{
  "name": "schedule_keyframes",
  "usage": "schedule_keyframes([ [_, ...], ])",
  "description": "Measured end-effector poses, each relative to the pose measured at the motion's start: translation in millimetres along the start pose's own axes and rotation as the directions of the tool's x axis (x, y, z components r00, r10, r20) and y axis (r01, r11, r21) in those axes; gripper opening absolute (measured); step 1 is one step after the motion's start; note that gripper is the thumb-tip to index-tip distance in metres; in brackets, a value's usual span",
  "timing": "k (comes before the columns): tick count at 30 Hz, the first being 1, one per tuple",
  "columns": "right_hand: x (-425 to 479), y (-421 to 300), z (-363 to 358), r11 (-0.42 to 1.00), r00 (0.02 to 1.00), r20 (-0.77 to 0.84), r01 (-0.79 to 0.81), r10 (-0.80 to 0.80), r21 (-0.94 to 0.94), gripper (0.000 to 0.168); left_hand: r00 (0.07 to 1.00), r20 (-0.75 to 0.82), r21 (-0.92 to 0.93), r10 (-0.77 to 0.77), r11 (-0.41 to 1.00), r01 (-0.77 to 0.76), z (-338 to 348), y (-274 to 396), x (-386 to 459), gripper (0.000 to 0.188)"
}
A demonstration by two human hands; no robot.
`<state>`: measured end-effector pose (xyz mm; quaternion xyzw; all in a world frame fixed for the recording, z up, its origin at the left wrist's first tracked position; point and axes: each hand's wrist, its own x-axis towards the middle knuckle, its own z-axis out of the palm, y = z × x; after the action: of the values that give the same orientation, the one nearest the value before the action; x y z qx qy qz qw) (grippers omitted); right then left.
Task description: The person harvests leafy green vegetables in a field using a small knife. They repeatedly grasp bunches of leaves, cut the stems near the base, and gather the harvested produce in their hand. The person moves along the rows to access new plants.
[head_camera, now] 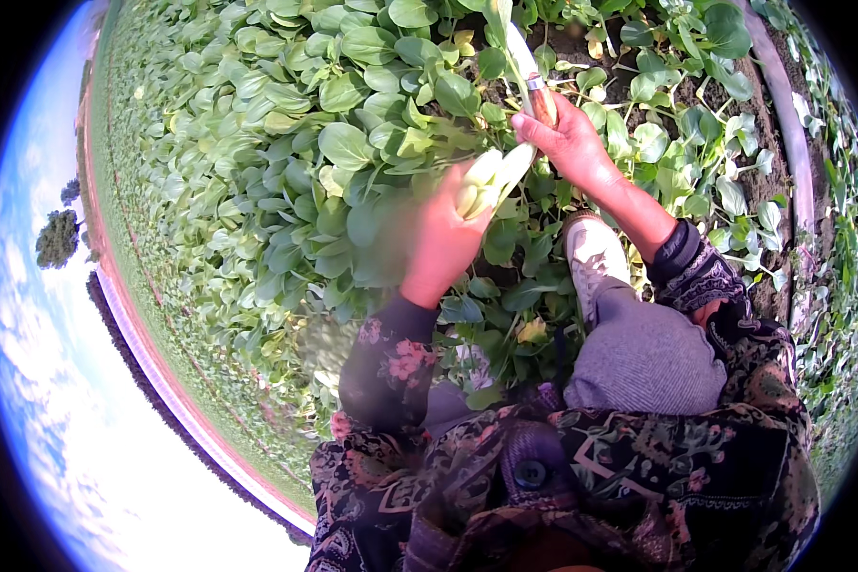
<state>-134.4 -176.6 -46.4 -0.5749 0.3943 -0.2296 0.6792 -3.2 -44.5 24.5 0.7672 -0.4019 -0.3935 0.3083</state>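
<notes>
My left hand [447, 236] is closed round a cut head of leafy greens, like bok choy. Its pale green stalk base [487, 182] points up and right, and its leaves, blurred, spread to the left behind my hand. My right hand [568, 139] grips the brown handle of a knife [541, 100], which has a metal collar. The blade extends upward, partly behind a green leaf stalk. The fingertips of my right hand are close to the stalks; whether they touch is not clear.
Dense leafy plants [347, 146] cover the ground at left and ahead. My shoe [595, 250] stands among low leaves below my right hand. A long pale strip, perhaps a hose [794, 143], runs along dark soil [765, 136] at right.
</notes>
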Motion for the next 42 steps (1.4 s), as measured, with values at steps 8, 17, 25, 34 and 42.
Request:
schedule_keyframes([
  [8,13,10,-44,0.516,0.903,-0.053,0.194,-0.426,-0.835,0.027,0.995,0.038,-0.402,-0.088,0.910,0.096,-9,-16,-10,0.042],
  [17,-22,-24,-2,0.933,0.923,0.373,-0.212,0.093,0.292,0.033,0.996,0.052,-0.432,-0.069,0.898,0.084,1,-16,-7,0.046],
  [25,8,14,-31,0.851,0.999,0.034,0.006,0.014,-0.525,0.038,0.988,-0.150,-0.365,0.027,0.928,-0.080,-24,-6,47,0.038],
  [34,53,28,-12,0.489,0.987,0.156,0.121,0.032,-0.864,0.034,0.917,0.272,0.734,0.291,0.554,-0.393,-22,0,137,0.045],
  [42,54,53,-33,0.763,0.982,0.134,-0.015,0.133,-0.647,0.040,0.926,0.378,0.855,0.002,0.384,-0.350,-43,-59,90,0.048],
])
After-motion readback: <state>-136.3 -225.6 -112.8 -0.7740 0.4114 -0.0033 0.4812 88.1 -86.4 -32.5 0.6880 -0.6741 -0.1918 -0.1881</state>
